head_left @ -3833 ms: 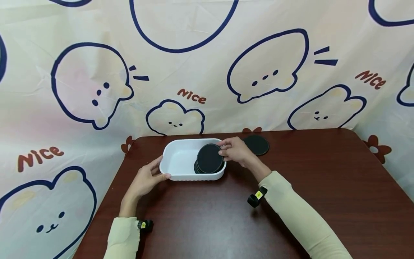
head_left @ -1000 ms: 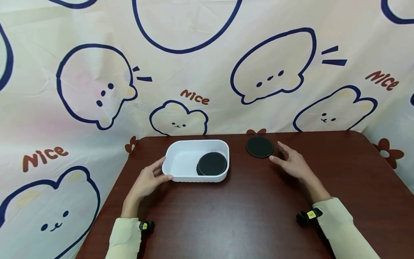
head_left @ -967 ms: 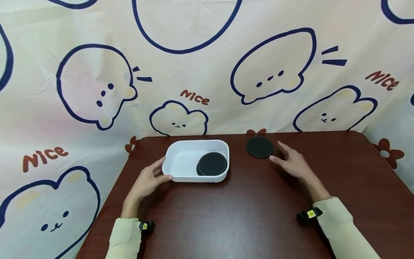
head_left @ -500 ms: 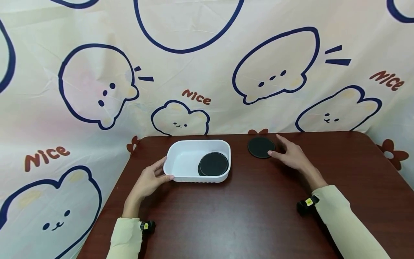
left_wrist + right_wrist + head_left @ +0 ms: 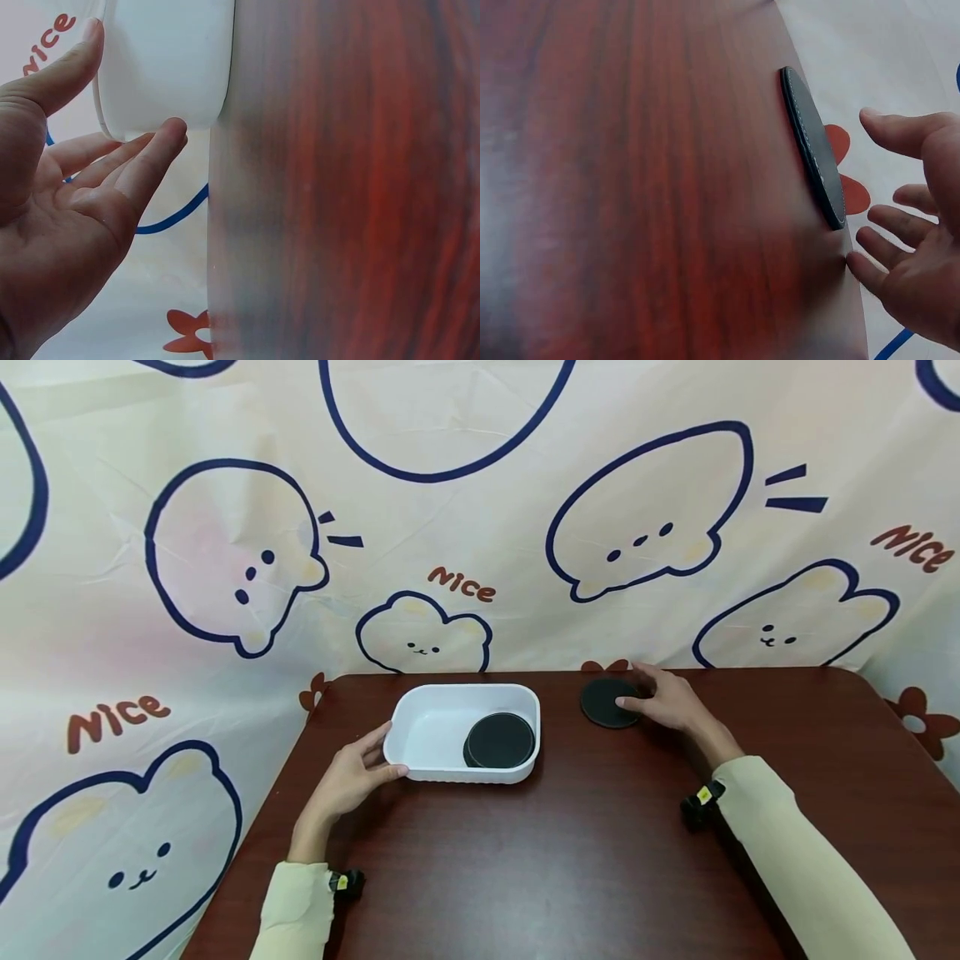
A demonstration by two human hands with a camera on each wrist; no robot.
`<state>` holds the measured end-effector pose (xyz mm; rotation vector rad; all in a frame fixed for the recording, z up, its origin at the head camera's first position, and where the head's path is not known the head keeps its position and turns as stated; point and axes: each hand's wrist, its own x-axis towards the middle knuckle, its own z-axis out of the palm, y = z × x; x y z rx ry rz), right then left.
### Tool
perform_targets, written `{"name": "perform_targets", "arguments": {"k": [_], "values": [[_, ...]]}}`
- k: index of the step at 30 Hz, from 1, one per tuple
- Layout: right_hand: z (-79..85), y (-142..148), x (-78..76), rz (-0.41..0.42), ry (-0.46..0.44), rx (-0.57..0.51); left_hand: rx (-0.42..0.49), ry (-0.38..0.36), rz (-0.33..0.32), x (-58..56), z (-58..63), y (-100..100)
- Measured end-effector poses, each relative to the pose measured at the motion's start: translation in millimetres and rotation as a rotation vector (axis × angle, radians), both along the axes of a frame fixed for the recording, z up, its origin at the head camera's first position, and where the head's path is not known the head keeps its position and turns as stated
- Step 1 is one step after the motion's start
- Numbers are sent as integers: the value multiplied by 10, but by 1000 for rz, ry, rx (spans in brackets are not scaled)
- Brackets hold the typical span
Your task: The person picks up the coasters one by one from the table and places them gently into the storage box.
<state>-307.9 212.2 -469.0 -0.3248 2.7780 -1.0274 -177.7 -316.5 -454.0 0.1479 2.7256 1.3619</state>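
Observation:
A white rectangular tray point(image 5: 420, 735) stands on the table's far part, a small stack of round black coasters point(image 5: 501, 741) in its right end. At the tray's left end my left hand point(image 5: 352, 781) holds the near corner, thumb on the front side and fingers at the end wall; the left wrist view shows this hand point(image 5: 82, 172) on both sides of the corner. Another black coaster point(image 5: 603, 703) with stitched edges lies to the tray's right. My right hand point(image 5: 671, 700) is over its right edge; in the right wrist view its fingers are spread apart from the coaster point(image 5: 814, 150).
The dark brown wooden table point(image 5: 525, 860) ends just behind the tray and the loose coaster. A pale cloth point(image 5: 510, 527) with bear drawings hangs behind it and at the sides. A small black camera sits on each wrist.
My right hand has let a coaster go into the tray, moved right past the loose coaster, then come back left over its edge. My left hand has stayed on the tray.

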Motion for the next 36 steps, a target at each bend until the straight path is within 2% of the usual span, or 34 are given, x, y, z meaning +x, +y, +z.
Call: {"name": "perform_targets", "arguments": {"k": [11, 20, 26, 31, 36], "values": [[20, -97, -134, 68, -61, 79, 6, 8, -16, -7, 19, 1], [16, -180, -153, 25, -50, 35, 9, 4, -6, -9, 13, 11], [44, -167, -95, -43, -9, 50, 14, 4, -12, -10, 10, -4], [98, -98, -8, -57, 10, 123, 24, 3, -17, -7, 15, -6], [185, -43, 104, -61, 32, 127, 21, 1, -14, -6, 22, 0]]}}
